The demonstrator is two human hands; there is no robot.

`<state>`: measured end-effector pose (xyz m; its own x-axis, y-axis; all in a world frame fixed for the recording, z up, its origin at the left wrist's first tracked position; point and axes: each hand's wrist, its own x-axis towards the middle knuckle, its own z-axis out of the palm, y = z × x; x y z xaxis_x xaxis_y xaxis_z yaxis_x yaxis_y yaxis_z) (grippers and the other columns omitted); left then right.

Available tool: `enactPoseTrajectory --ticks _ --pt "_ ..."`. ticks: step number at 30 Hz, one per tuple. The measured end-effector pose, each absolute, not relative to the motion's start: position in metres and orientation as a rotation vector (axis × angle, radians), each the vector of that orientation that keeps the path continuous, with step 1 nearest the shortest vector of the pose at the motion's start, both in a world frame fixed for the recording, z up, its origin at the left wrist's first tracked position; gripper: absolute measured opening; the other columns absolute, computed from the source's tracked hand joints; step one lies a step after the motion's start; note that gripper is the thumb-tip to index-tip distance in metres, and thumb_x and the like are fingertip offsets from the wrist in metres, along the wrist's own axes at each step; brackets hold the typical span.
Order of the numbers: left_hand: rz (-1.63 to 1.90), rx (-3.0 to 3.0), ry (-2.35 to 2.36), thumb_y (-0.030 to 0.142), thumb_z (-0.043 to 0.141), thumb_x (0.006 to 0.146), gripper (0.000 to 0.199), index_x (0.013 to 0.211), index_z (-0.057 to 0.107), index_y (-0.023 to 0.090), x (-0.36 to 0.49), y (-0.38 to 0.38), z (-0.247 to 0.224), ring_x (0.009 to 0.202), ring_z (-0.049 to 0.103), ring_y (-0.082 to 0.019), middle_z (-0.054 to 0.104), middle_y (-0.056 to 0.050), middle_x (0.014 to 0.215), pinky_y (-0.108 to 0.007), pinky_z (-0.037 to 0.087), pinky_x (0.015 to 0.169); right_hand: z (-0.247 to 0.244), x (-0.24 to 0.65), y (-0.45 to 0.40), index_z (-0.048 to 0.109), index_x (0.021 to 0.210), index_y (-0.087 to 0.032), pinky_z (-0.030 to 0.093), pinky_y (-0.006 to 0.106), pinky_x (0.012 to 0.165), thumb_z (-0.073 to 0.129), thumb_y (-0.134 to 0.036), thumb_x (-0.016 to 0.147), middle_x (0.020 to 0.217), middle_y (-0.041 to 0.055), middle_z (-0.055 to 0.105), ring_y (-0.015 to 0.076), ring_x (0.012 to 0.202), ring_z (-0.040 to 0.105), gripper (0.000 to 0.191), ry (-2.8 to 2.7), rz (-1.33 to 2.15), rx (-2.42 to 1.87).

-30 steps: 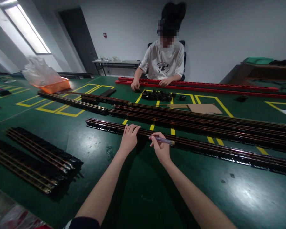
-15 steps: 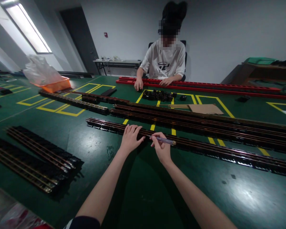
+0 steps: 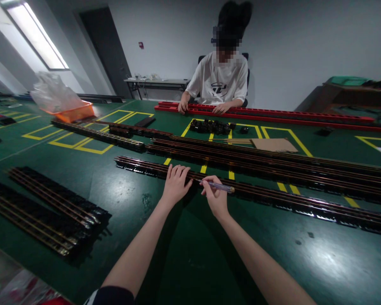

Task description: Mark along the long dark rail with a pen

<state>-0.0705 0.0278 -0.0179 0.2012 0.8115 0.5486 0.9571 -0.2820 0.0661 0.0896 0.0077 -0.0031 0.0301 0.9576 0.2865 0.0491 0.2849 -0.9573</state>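
A long black rail with copper-coloured strips [image 3: 273, 197] runs across the green table in front of me. My left hand [image 3: 177, 183] lies on it with the fingers spread, the thumb pointing toward my right hand. In my right hand [image 3: 216, 198] is a slim screwdriver [image 3: 220, 186] with a clear purplish handle, held like a pen. Its tip points left at the rail, close to my left thumb; the exact contact point is too small to make out. Behind this rail lie several similar black rails [image 3: 241, 162], side by side.
Shorter black strip pieces [image 3: 51, 199] lie at the left. Farther back are an orange tray [image 3: 73, 113] with a plastic bag, small black parts [image 3: 211, 126], brown cardboard [image 3: 274, 145] and a long red fixture [image 3: 273, 114]. Across the table sits a co-worker [image 3: 220, 78], hands at the fixture.
My left hand has shifted very slightly right and up along the rail. My right hand and the screwdriver stay nearly still. The co-worker's hand on the left has drawn back to the red fixture.
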Motion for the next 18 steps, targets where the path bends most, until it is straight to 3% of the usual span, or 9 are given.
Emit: enactPoseTrajectory --ticks 18 --pt "-0.749 -2.160 -1.643 0.017 0.046 0.088 0.033 0.118 0.059 0.017 -0.0692 0.0269 -0.0150 0.117 0.051 -0.026 0.064 -0.007 0.115 -0.049 0.024 0.116 -0.0008 0.0900 0.0057 0.056 0.081 -0.020 0.047 0.027 0.049 0.055 -0.037 0.082 0.072 0.0027 0.066 0.0141 0.049 0.059 0.017 -1.354 0.902 -1.048"
